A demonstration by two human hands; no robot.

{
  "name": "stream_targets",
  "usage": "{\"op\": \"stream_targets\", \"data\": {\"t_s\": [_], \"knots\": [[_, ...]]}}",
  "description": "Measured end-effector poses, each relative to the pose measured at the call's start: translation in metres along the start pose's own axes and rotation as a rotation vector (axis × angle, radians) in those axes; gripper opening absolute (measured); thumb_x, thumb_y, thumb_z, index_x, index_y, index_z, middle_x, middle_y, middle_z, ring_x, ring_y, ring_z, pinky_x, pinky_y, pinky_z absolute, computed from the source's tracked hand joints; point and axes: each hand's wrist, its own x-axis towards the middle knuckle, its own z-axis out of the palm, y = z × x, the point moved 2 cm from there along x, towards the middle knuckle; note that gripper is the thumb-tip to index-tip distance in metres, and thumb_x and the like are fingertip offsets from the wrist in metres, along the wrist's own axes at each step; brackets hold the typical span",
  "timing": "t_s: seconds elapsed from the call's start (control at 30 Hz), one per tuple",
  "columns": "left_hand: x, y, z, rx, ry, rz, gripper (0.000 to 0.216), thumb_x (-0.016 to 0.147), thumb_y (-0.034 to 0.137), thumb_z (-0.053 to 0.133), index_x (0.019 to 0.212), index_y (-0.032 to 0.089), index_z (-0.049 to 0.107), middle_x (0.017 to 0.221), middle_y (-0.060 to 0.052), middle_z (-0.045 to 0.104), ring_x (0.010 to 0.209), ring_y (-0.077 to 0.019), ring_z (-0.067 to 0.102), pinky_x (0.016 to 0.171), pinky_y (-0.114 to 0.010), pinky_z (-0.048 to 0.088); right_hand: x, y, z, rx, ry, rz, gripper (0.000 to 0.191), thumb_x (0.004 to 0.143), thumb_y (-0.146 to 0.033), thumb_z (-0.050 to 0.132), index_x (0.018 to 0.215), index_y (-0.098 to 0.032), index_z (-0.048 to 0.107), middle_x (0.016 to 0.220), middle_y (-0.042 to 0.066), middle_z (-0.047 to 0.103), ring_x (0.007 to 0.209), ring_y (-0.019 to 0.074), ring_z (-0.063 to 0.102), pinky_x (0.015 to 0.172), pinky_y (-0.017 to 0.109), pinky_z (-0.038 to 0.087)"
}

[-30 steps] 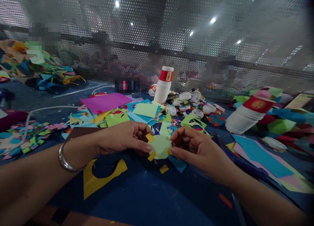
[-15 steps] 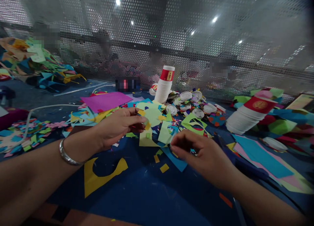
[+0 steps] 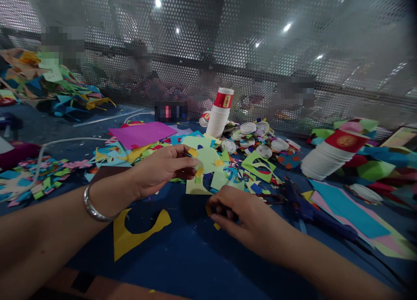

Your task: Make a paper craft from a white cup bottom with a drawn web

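Note:
My left hand [image 3: 172, 163] pinches a pale green paper disc [image 3: 208, 160] by its left edge, with several small yellow paper pieces [image 3: 219, 163] around the disc's edge. My right hand [image 3: 243, 211] is low over the blue table, fingers curled, with a small yellow paper piece [image 3: 208, 210] at its fingertips. Close by its thumb lies another yellow scrap [image 3: 217, 226]. A yellow sheet with a round cut-out [image 3: 130, 243] rests below my left wrist.
Stacked paper cups [image 3: 218, 117] stand behind a heap of round lids [image 3: 247, 128]. A second cup stack [image 3: 332, 152] leans at right. A blue glue gun [image 3: 316, 215] with its cord lies beside blue and pink paper sheets [image 3: 352, 209]. Purple paper [image 3: 141, 135] and cut scraps [image 3: 48, 174] spread left.
My right hand has moved left and toward me, from the green scraps to the small yellow pieces. My left hand has shifted slightly right with the green disc.

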Motion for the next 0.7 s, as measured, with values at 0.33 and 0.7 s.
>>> {"op": "stream_targets", "data": {"t_s": [0.33,0.7], "knots": [[-0.0001,-0.0023,-0.0015,0.009,-0.015,0.005,0.018,0.083,0.026,0.078,0.087,0.016,0.063,0.083,-0.001,0.066,0.077,-0.0125,0.063,0.078,-0.028,0.052,0.0063,0.0026,0.0038,0.037,0.004,0.049,0.01,0.09,-0.015,0.062,0.096,-0.021,0.067,0.089,0.003,0.065,0.071,0.0144,0.059,0.062,0.028,0.046],[0.0008,-0.0014,-0.001,0.002,-0.012,0.002,0.017,0.082,0.026,0.078,0.084,0.016,0.064,0.081,-0.001,0.067,0.076,-0.0133,0.062,0.077,-0.029,0.051,0.0051,0.0026,0.0055,0.031,0.01,0.007,0.011,0.089,-0.013,0.059,0.093,-0.021,0.066,0.089,0.003,0.067,0.07,0.0139,0.059,0.062,0.028,0.046]]}}
